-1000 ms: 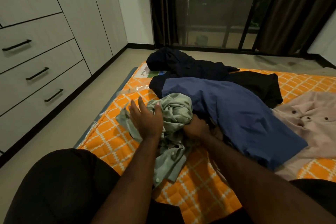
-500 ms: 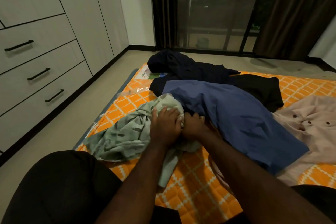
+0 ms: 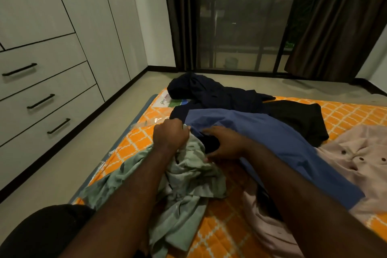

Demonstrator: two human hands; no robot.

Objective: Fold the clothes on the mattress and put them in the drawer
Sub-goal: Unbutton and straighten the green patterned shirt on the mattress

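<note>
The green shirt (image 3: 188, 184) lies crumpled on the near left part of the orange mattress (image 3: 134, 146). The left hand (image 3: 170, 136) is clenched on its upper edge, with cloth bunched inside the curled fingers and trailing below the wrist. The right hand (image 3: 225, 144) arches over a dark fold beside the blue shirt (image 3: 272, 132) at the mattress's middle; whether its blurred fingers grasp anything cannot be told. The drawers (image 3: 41, 100) stand left of the mattress

My left hand (image 3: 170, 135) grips a fistful of the crumpled pale green cotton shirt (image 3: 188, 176) on the orange diamond-patterned mattress (image 3: 134, 144). Just beside it my right hand (image 3: 226, 144), thumb and fingers spread apart, rests at the edge of the plain blue shirt (image 3: 272, 138).
</note>
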